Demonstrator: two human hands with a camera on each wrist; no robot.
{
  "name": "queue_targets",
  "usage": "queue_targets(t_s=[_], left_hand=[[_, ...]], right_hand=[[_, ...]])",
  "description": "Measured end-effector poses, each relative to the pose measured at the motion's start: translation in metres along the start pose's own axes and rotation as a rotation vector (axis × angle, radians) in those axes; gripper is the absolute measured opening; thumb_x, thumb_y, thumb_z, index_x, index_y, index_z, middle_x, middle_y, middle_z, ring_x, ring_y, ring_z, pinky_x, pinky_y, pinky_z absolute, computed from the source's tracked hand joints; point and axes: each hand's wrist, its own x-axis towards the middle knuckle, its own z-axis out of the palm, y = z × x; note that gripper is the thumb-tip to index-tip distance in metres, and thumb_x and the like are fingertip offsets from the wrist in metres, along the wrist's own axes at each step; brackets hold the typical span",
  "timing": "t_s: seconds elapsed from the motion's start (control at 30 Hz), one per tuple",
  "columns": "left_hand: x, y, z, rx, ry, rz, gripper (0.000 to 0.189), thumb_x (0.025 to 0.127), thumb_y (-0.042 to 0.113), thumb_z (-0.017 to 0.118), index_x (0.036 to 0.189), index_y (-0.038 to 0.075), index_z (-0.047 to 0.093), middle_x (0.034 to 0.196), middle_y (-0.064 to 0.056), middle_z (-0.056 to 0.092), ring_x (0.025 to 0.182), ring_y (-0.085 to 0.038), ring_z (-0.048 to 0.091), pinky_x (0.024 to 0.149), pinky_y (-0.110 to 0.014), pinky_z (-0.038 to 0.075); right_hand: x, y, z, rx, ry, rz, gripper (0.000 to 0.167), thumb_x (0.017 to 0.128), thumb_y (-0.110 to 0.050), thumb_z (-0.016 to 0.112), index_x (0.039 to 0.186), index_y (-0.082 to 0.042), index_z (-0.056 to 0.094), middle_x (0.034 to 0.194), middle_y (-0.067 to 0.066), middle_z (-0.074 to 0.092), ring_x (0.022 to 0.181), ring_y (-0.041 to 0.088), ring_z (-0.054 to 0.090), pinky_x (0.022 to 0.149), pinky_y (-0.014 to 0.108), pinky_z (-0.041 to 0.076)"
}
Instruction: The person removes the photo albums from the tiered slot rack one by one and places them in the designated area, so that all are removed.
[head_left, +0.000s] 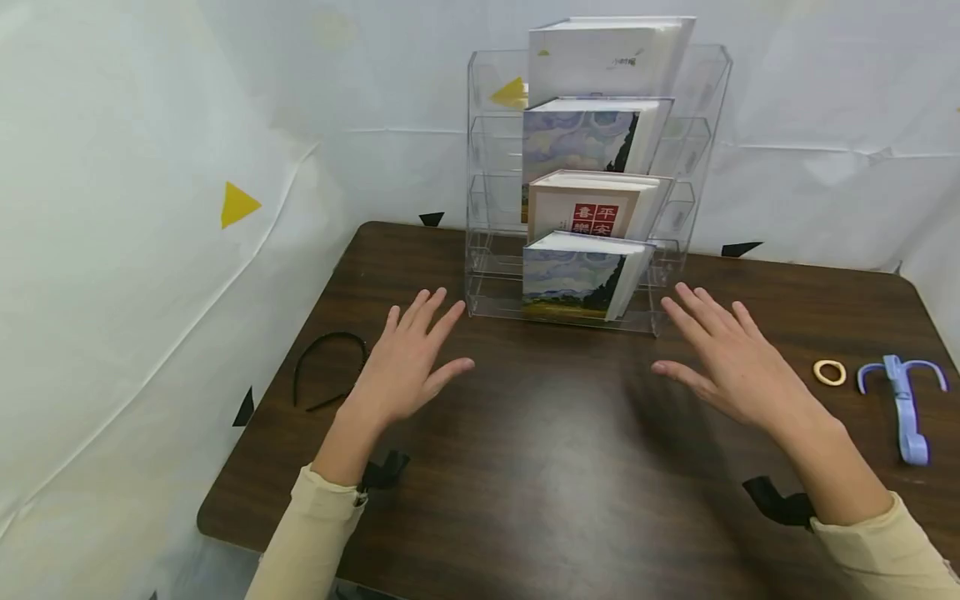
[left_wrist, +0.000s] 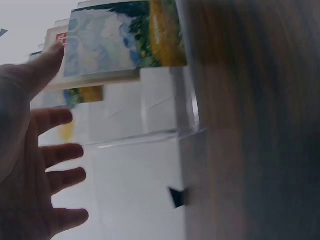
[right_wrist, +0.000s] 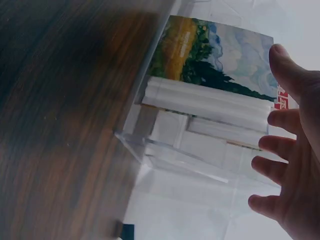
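Observation:
Both hands reach forward over the table with fingers spread and nothing held. My left hand (head_left: pixel 405 367) is in front of the left side of a clear tiered rack (head_left: pixel 495 296). On the other side, my right hand (head_left: pixel 731 367) is near the rack's right front corner. The rack carries a stack of stepped books: a landscape-painting book (head_left: pixel 573 279) lowest, a cream book with red characters (head_left: pixel 551 208) above it, another painting book (head_left: pixel 573 137), and a white book (head_left: pixel 588 62) at the top. Both wrist views show the lowest painting book beyond the thumbs.
A black headband (head_left: pixel 330 336) lies on the brown table (head_left: pixel 540 467) at the left. To the right are a pale ring (head_left: pixel 829 372) and a light-blue hook-like object (head_left: pixel 905 408). White sheeting (head_left: pixel 397 100) hangs behind and on the left.

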Motion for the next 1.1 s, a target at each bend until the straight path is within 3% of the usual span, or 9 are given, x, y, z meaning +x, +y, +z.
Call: queue_targets(t_s=[0.1,0.23,0.37,0.47,0.6,0.73,0.97,1.1], left_hand=[[0.009,-0.006,0.01,-0.141,0.024,-0.038,0.075,0.096,0.062,0.045,0.157,0.021,0.026,0.16,-0.01,0.024,0.146,-0.031,0.021,0.11,-0.059,0.024],[0.03,-0.02,0.024,-0.389,0.114,-0.13,0.069,0.098,0.055,0.049,0.155,0.022,0.029,0.155,-0.008,0.033,0.14,-0.027,0.034,0.102,-0.055,0.038],[0.058,-0.034,0.038,-0.612,0.21,-0.209,0.062,0.1,0.045,0.051,0.153,0.017,0.034,0.147,-0.009,0.042,0.133,-0.027,0.042,0.1,-0.053,0.04],[0.079,-0.042,0.047,-0.718,0.25,-0.258,0.058,0.101,0.04,0.052,0.151,0.014,0.037,0.143,-0.012,0.046,0.129,-0.031,0.046,0.098,-0.053,0.041],[0.106,-0.045,0.055,-0.818,0.277,-0.31,0.055,0.102,0.039,0.052,0.15,0.016,0.04,0.143,-0.011,0.048,0.126,-0.028,0.051,0.099,-0.051,0.041],[0.128,-0.044,0.058,-0.906,0.286,-0.326,0.053,0.102,0.037,0.052,0.15,0.016,0.041,0.143,-0.009,0.05,0.124,-0.022,0.053,0.1,-0.043,0.043],[0.154,-0.036,0.057,-0.96,0.319,-0.383,0.054,0.102,0.033,0.053,0.151,0.013,0.039,0.144,-0.013,0.049,0.12,-0.025,0.057,0.096,-0.04,0.046],[0.16,-0.034,0.062,-0.953,0.346,-0.417,0.052,0.103,0.028,0.052,0.151,0.012,0.039,0.141,-0.015,0.052,0.113,-0.027,0.059,0.091,-0.041,0.047]], right_hand=[[0.007,0.001,0.002,0.055,0.017,0.037,0.083,0.089,-0.045,0.07,0.153,-0.007,0.033,0.157,0.019,0.027,0.142,0.04,0.026,0.113,0.057,0.016],[0.023,0.004,0.008,0.173,0.055,0.119,0.081,0.088,-0.037,0.074,0.152,-0.007,0.034,0.152,0.022,0.035,0.135,0.043,0.036,0.102,0.062,0.032],[0.042,0.008,0.019,0.322,0.123,0.201,0.08,0.089,-0.027,0.075,0.151,-0.003,0.033,0.143,0.025,0.043,0.129,0.043,0.042,0.098,0.062,0.036],[0.058,0.009,0.029,0.424,0.191,0.261,0.078,0.088,-0.021,0.076,0.15,-0.001,0.034,0.138,0.026,0.047,0.125,0.043,0.046,0.096,0.061,0.04],[0.075,0.01,0.039,0.52,0.262,0.327,0.075,0.086,-0.019,0.078,0.147,-0.001,0.038,0.135,0.025,0.051,0.121,0.041,0.051,0.092,0.059,0.045],[0.087,0.014,0.048,0.628,0.276,0.368,0.066,0.085,-0.02,0.079,0.138,0.0,0.044,0.128,0.023,0.055,0.116,0.039,0.056,0.092,0.053,0.047],[0.102,0.023,0.06,0.712,0.215,0.387,0.058,0.084,-0.028,0.08,0.13,-0.001,0.054,0.116,0.02,0.064,0.103,0.032,0.064,0.077,0.028,0.052],[0.104,0.026,0.067,0.691,0.153,0.391,0.054,0.084,-0.034,0.079,0.121,-0.001,0.059,0.108,0.02,0.067,0.094,0.029,0.065,0.069,0.024,0.048]])
